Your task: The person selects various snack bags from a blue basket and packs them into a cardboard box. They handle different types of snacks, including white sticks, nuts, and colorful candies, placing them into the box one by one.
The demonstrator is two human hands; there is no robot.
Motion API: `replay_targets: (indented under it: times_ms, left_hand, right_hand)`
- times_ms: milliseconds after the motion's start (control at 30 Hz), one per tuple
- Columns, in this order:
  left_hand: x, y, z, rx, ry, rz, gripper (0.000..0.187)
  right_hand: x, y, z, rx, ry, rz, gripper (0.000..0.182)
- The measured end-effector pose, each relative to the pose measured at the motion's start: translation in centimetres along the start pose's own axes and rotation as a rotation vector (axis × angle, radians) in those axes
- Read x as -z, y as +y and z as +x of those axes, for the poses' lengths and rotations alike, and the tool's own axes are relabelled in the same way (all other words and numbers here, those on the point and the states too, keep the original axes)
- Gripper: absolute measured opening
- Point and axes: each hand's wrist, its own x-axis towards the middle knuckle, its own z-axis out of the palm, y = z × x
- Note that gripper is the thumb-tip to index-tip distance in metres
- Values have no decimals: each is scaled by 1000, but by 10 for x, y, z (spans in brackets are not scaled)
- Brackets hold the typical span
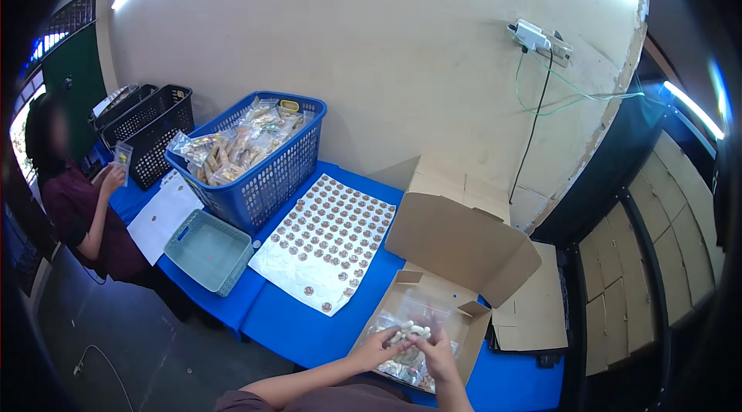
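Note:
Over an open cardboard box (477,335), my left hand (378,348) and my right hand (437,353) pinch a clear plastic bag (415,329) between them. White, rounded pieces show inside this bag; their kind I cannot make out. My left hand grips it from the left and my right hand from the right, with the fingers closed. Beneath my hands, more clear bags (407,371) with light-coloured contents lie in the box. The box's lid (456,246) stands raised at the back.
On the blue table (297,335) lies a white sheet with rows of round stickers (328,238). A blue basket (282,172) holds filled bags, beside a grey-green tray (209,253). Flat cardboard (533,311) is stacked at right. Another person (85,203) stands at left, holding a small bag.

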Motion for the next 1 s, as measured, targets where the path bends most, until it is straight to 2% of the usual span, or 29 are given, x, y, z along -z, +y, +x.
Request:
replay_targets:
  times_ms: [33,67,100,133,167,200,233,267,300,367,400,433,500,533,633,700,767,800,833,900,933,967,1000]
  left_hand:
    - [3,-8,5,0,-4,-5,56]
    - [9,-15,9,-11,-47,67,55]
    - [12,-19,10,-22,-89,138,54]
    - [11,15,5,83,-115,303,55]
    - [9,14,3,84,-111,301,55]
    - [9,14,4,57,-153,427,56]
    - [13,18,4,37,-194,563,58]
    - [15,23,3,98,-239,441,61]
    - [13,25,1,117,-235,449,61]
    - [4,24,-6,-48,-94,280,62]
    - [7,19,-5,-197,-9,417,54]
    - [8,16,-4,-186,-16,414,54]
    - [14,21,-1,-295,148,340,37]
    - [16,35,-1,-267,172,425,20]
    - [19,32,-4,-309,263,369,16]
    - [29,17,-8,-298,241,383,17]
    - [35,4,-5,-232,267,314,23]
    - [27,26,-4,-294,346,155,29]
    - [30,32,0,-289,340,150,29]
    - [41,37,-1,-405,508,363,33]
    - [48,36,0,-360,440,312,37]
    - [48,34,-3,-355,439,314,37]
    - [44,42,-6,-337,355,304,38]
  right_hand:
    - [-2,4,-4,-22,1,-91,55]
    - [-2,5,-3,-102,69,25,45]
    - [3,10,-1,-105,69,20,45]
    - [10,17,2,-95,195,105,36]
    - [18,23,4,-86,320,193,27]
    - [9,7,6,-26,413,202,16]
    - [25,8,9,-13,352,36,8]
    - [36,12,10,89,318,-105,6]
    - [34,6,6,185,289,-250,6]
    - [27,-3,3,194,237,-299,7]
    - [26,-6,0,221,177,-363,9]
    - [22,-8,-3,211,186,-361,9]
    - [10,-10,-9,238,-30,-547,12]
    - [7,-9,-13,166,-27,-555,15]
    - [3,-2,-13,204,-45,-598,18]
    - [0,-4,-15,224,-76,-613,19]
    - [-10,-11,-17,225,-42,-551,24]
    - [-6,-12,-16,224,-34,-554,24]
    - [4,-14,-16,310,62,-677,26]
    - [24,-25,-11,432,263,-856,28]
    - [33,-32,-7,466,369,-911,29]
    - [39,-37,-5,461,370,-909,29]
    - [42,-42,-2,538,502,-947,29]
